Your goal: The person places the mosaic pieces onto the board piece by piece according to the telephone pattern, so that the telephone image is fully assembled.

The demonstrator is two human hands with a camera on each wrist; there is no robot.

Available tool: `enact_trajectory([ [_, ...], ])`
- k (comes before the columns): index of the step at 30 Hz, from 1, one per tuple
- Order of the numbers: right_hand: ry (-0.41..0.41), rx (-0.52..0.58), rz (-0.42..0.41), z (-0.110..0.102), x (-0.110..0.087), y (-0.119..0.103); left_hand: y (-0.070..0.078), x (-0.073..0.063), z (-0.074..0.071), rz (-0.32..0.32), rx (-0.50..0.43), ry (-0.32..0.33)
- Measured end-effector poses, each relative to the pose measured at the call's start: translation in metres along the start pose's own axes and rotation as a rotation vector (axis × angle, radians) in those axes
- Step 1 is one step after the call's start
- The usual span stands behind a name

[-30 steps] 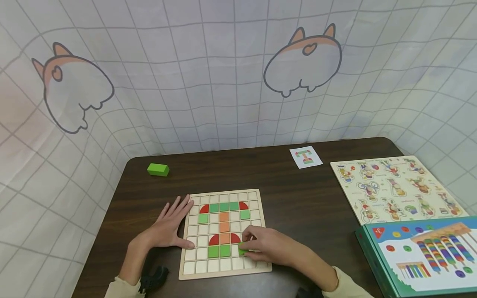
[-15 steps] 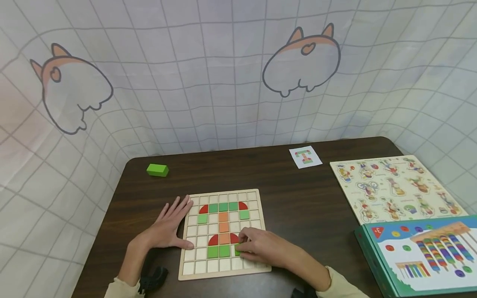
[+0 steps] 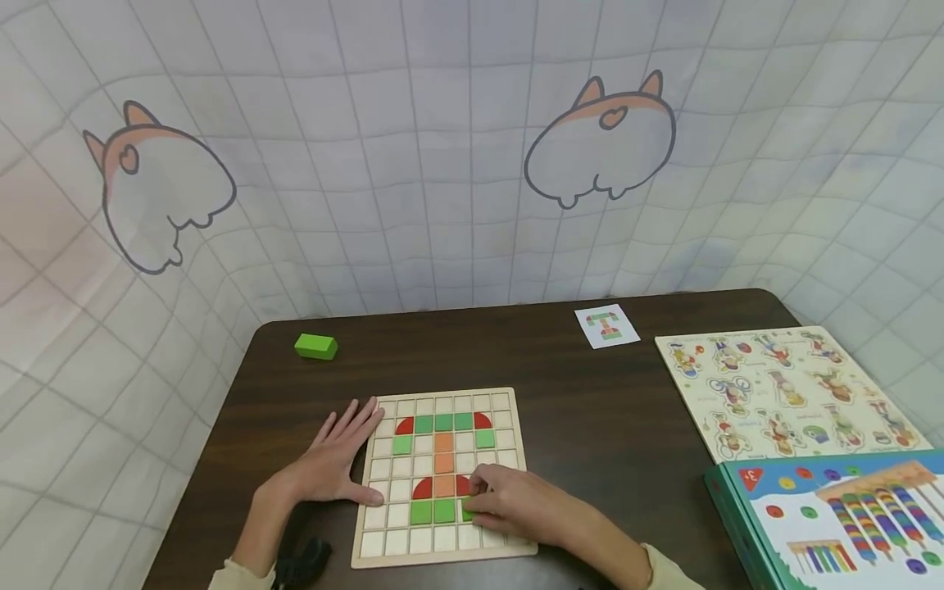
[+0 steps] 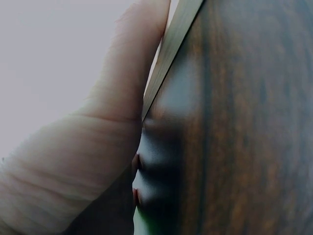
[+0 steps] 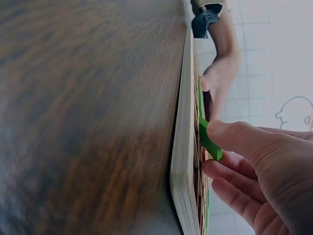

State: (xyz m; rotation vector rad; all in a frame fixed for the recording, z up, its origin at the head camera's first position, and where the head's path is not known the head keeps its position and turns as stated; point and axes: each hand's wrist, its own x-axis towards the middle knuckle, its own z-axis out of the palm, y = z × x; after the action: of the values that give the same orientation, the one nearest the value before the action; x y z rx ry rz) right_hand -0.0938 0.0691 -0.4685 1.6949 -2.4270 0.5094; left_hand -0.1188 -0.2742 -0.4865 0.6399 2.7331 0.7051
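Observation:
A wooden grid board lies on the dark table, with green, red and orange pieces set in its cells in a T-like pattern. My right hand pinches a green square tile between thumb and fingers. In the right wrist view the tile is tilted, one edge down at the board. In the head view it is partly hidden by the fingers, just right of two green tiles in the lower row. My left hand rests with fingers spread at the board's left edge, its thumb on the board.
A small card printed with a similar pattern lies at the back. A green block sits at the back left. On the right are an animal picture board and a boxed toy. A patterned curtain stands behind the table.
My right hand has shifted slightly left with the green tile, closer to the two green tiles. The left hand stays on the board's edge. The head view has tilted up a little.

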Motion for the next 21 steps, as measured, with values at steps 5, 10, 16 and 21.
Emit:
enact_trajectory([
  [5, -0.012, 0.025, 0.009, -0.0017, 0.0021, -0.0003, -0.0002, -0.0012, -0.0016, -0.004, -0.022, -0.007],
  [10, 0.018, 0.071, 0.010, 0.0003, -0.0026, -0.0038, 0.0008, -0.0007, -0.0001, 0.012, -0.032, -0.036],
  [16, 0.033, 0.068, -0.004, -0.0008, -0.0006, -0.0028, 0.0018, -0.0010, -0.0036, 0.003, -0.016, -0.033],
  [21, 0.028, 0.037, -0.022, 0.0000, 0.0016, -0.0013, 0.0026, -0.0035, -0.0060, 0.016, -0.015, -0.025],
])
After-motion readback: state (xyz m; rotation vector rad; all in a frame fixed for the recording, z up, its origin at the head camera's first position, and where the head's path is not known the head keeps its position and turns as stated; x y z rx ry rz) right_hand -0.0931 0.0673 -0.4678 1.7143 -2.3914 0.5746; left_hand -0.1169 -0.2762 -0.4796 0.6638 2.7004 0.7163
